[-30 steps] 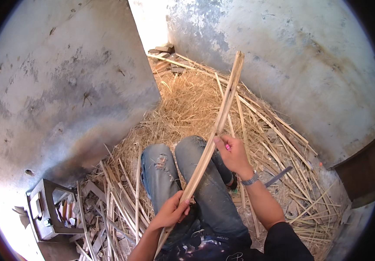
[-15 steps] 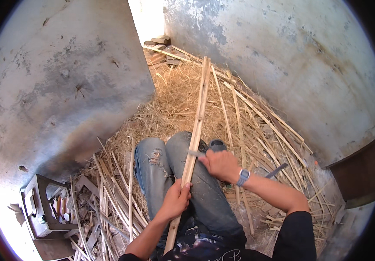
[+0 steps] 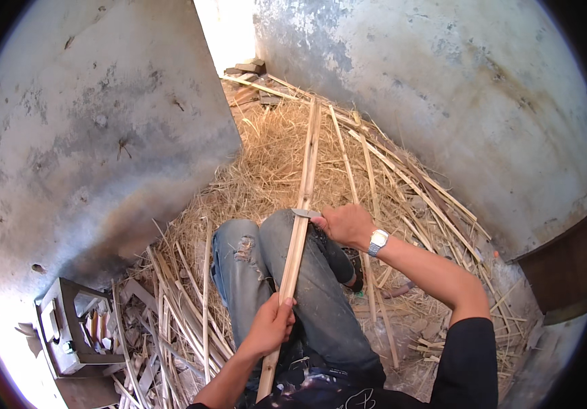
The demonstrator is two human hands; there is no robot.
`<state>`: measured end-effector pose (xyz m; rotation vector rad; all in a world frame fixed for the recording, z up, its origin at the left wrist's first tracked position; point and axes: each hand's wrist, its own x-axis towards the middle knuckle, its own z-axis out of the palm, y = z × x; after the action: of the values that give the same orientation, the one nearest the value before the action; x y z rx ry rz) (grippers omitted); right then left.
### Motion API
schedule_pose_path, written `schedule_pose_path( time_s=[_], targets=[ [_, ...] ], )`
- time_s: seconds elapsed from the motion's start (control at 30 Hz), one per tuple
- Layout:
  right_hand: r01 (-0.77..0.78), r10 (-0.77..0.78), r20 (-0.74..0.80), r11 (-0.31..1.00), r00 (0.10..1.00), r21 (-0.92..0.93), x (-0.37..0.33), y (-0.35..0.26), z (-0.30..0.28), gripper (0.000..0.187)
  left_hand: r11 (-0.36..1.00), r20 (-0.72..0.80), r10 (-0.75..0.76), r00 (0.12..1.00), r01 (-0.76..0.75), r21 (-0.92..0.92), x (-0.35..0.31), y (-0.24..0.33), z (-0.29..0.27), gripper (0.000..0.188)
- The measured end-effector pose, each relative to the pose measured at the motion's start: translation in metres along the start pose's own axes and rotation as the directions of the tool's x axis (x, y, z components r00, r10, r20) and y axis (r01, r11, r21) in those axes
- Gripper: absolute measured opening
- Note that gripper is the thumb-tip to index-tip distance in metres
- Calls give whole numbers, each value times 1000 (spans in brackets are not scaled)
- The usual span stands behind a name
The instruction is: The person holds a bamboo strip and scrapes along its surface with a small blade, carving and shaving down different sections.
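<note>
A long pale bamboo strip (image 3: 295, 262) lies lengthwise over my thigh, its far end reaching over the shavings. Low on the strip, my left hand (image 3: 271, 326) is closed around it, thumb on top. My right hand (image 3: 348, 226), with a watch on its wrist, is closed on a knife. The grey knife blade (image 3: 305, 213) lies across the strip near my knee; its handle is hidden in the fist. The strip's near end runs down beside my left forearm toward my lap.
Pale curly shavings (image 3: 273, 146) cover the floor ahead. Loose bamboo strips (image 3: 412, 174) lie along the right wall, and more strips (image 3: 188, 317) are piled at my left. A metal-framed box (image 3: 79, 334) holding scraps stands by the left wall. Bricks (image 3: 249, 67) lie near the bright opening.
My right hand has moved the knife farther up the strip, away from my left hand. The strip's far end has swung slightly left. My right foot has drawn nearer.
</note>
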<state>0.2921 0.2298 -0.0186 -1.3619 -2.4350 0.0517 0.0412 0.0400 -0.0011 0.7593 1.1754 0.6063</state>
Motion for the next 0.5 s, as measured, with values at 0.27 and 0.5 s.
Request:
schedule_pose_path(
  time_s=[0.27,0.5],
  targets=[
    [-83,83,-9,996,996,-31,17,17,10,59,999,-25,23,999,-24,-42,1,-5,5,24],
    [10,-22,101,993,995,120,-17,-39,-7,60,990,43,-25,999,31,-139,2,-2,3,23]
  ],
)
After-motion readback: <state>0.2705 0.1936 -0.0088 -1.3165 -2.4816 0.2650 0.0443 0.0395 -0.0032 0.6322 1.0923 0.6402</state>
